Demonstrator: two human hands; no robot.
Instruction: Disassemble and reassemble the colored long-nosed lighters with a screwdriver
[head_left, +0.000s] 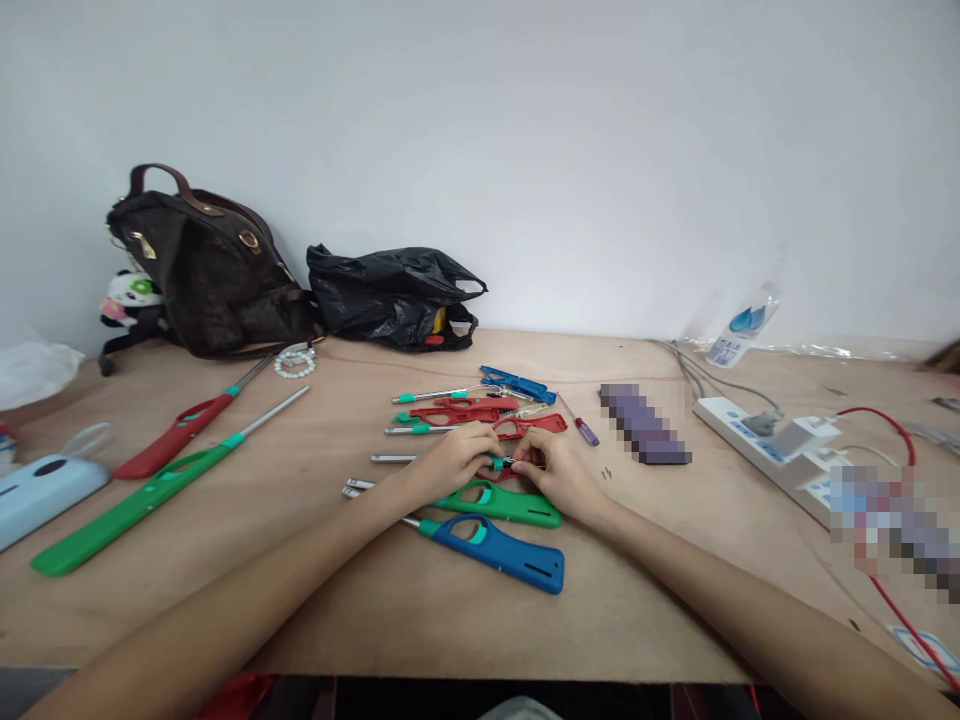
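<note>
Over a group of long-nosed gas lighters, my left hand (454, 460) is pinched on the inner assembly of a lighter, with a teal trigger piece (498, 463) showing at the fingertips. My right hand (559, 468) pinches the dark end of the same small assembly; its details are hidden by the fingers. Just below the hands lie a green lighter (525, 505) and a blue lighter (499, 552), both with handles closed. Beyond them are opened red lighter casings (480, 405), a blue casing (517, 384) and bare metal barrels. A small screwdriver (585, 428) lies right of the casings.
At left lie a longer green lighter (142, 500), a red lighter (176, 435) and a light-blue case (52, 490). A dark backpack (210, 280) and black plastic bag (390, 300) stand against the wall. At right is a power strip (757, 450) with cables. Tiny screws (607, 473) lie nearby.
</note>
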